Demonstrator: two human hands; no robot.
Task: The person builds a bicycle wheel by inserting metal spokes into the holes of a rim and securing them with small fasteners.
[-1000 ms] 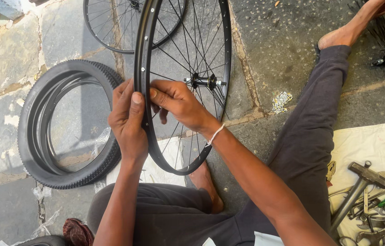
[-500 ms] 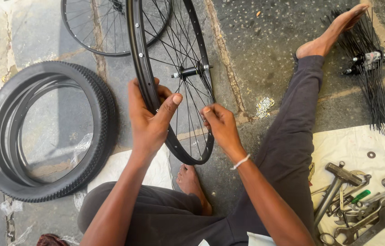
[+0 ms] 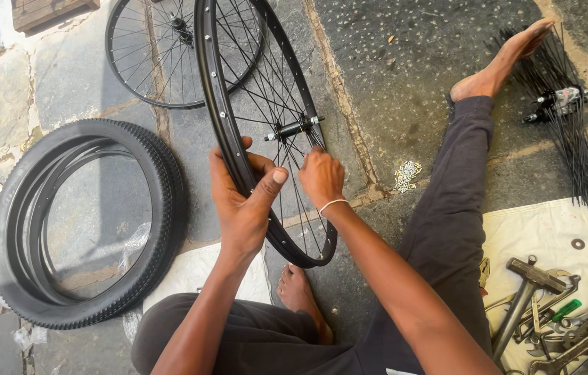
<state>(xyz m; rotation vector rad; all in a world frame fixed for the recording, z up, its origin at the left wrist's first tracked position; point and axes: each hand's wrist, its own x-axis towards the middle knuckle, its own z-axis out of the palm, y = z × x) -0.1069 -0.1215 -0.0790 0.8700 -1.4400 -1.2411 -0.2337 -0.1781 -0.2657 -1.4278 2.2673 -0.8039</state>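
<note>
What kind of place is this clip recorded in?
Probably an outdoor, ground-level bicycle repair spot: a spoked wheel held upright over stone paving, stacked tyres alongside, and a hammer with wrenches on a cloth.

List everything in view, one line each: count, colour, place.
Held bicycle wheel: one, black rim, silver hub, upright at centre.
Second wheel: one, black, flat on paving behind.
Tyres: stacked, exact count unclear, black, left.
Bundle of spokes with hub: one, black, top right.
Small metal parts: a pile, silvery, on paving beside right leg.
Cloth: one, cream, lower right.
Hammer and wrenches: several, grey metal, on cloth.
Left hand: grips rim.
Right hand: at spokes.
Feet: bare.
</note>
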